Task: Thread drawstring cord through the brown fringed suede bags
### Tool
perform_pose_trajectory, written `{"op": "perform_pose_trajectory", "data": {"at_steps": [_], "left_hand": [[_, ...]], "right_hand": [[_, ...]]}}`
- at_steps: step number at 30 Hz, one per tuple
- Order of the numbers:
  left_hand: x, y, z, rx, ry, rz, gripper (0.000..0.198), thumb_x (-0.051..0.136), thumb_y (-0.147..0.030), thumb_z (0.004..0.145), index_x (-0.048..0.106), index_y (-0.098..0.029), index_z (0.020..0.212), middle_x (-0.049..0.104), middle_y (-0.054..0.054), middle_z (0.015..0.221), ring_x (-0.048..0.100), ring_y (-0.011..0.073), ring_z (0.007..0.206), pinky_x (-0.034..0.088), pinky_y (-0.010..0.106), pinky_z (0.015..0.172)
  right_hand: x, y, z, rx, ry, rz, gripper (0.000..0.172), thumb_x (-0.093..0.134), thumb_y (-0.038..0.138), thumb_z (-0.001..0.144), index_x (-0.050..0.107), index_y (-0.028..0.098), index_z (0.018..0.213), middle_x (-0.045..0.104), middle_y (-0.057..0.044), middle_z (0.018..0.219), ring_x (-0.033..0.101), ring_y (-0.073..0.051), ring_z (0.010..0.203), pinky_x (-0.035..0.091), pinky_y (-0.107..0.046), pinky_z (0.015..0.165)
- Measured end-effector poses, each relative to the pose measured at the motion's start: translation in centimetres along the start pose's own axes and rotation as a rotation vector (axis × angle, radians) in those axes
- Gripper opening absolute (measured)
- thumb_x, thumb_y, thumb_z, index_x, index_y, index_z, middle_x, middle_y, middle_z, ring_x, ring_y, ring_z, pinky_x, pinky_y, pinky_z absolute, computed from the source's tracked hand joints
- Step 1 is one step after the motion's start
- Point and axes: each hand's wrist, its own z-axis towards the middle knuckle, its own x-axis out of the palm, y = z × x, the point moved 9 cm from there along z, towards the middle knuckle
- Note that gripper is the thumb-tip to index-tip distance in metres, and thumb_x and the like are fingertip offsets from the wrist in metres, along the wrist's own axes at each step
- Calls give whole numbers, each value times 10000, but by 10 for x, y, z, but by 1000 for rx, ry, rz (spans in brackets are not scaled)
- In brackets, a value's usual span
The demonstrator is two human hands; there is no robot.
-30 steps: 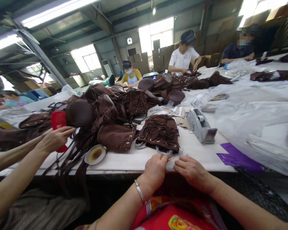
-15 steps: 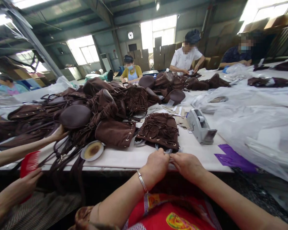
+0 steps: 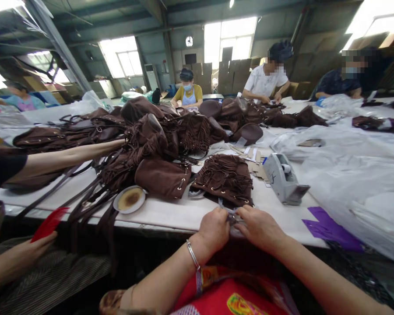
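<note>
Pinched between the left hand (image 3: 215, 227) and the right hand (image 3: 258, 227) at the near edge of the counter (image 3: 170, 214) is a small clear plastic piece (image 3: 231, 215), just below the fringed brown bag (image 3: 225, 178). Both hands are closed on it, though the exact grip is hidden by the fingers. The piece could be dropped off the counter edge into the lap, or the bag's fringe could be snagged, should the pull be made too sharply.
</note>
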Motion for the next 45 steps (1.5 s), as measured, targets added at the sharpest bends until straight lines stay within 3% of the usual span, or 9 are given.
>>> {"op": "perform_pose_trajectory", "data": {"at_steps": [8,12,17,21,25,30,34,37,45], "left_hand": [[-5,-2,1,147,62,-40,165,499,-188,912,664,-182,913,676,79,949,626,199,889,490,290,807],[-9,5,-2,47,21,-40,163,512,-211,901,673,-180,898,687,84,929,636,201,880,482,288,792],[-4,17,-9,-144,26,-52,297,531,-423,904,703,-182,887,717,97,855,664,225,782,480,306,699],[4,10,-8,-136,81,-45,278,487,-305,904,728,-181,843,737,112,866,687,231,806,485,308,711],[6,4,-1,-103,75,-5,281,466,-234,899,732,-167,840,739,126,888,692,238,820,498,311,721],[13,-8,11,81,123,60,245,476,-146,880,720,-152,856,724,134,908,683,243,846,513,309,759],[18,-17,21,237,221,117,117,622,-231,840,711,-156,839,709,122,897,678,241,823,518,298,764],[18,-22,27,321,244,151,139,657,-286,837,701,-155,844,697,106,874,672,231,800,517,294,742],[17,-23,27,416,184,124,101,606,-207,854,684,-143,855,693,101,866,658,221,779,490,293,697]], "right_hand": [[8,2,9,26,167,-7,192,552,257,890,737,205,899,735,-86,931,694,-219,855,461,-289,720],[10,2,16,100,243,-129,260,523,261,909,762,169,867,755,-144,912,721,-271,824,480,-327,700],[6,4,19,162,232,-185,315,467,234,913,761,146,842,757,-169,900,728,-299,832,489,-346,692],[10,1,16,177,218,-172,314,458,253,910,748,166,826,757,-152,899,723,-283,830,477,-336,681],[14,1,11,87,241,-70,272,493,306,906,735,199,844,759,-104,907,708,-251,839,447,-307,684],[12,-4,5,-53,282,60,212,518,199,857,719,212,792,757,-62,866,682,-206,797,400,-267,656],[11,1,4,-236,290,157,188,562,245,865,713,222,756,744,-30,818,649,-174,737,395,-248,647],[11,5,6,-342,247,103,158,596,278,861,716,203,791,737,-56,859,643,-178,742,414,-254,658],[10,8,7,-500,91,-103,134,564,104,835,641,155,932,654,-78,896,603,-196,795,403,-291,686]]}}
